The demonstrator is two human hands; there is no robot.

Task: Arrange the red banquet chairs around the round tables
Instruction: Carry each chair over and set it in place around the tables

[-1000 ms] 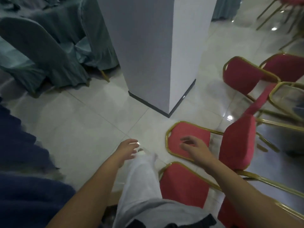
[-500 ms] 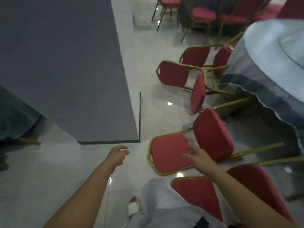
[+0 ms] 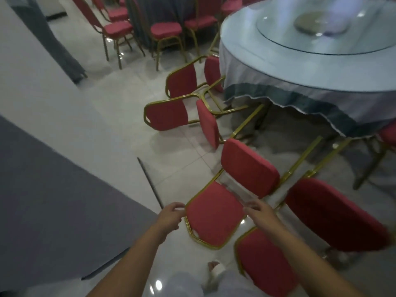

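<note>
The toppled red banquet chair [image 3: 214,217] lies with its backrest between my hands: stiff metal frame, likely light, best taken by its side rails. My left hand [image 3: 170,215] curls at the rim, grip unclear; my right hand [image 3: 258,213] is relaxed and empty, the round table [image 3: 278,82] beyond it

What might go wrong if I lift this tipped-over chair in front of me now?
The tipped chair has legs running toward the tablecloth hem; lifting might snag the cloth and tug it. A second fallen chair lies close on its right, so the frames may catch. Your foot is just below the backrest; a slip could hit it.
</note>
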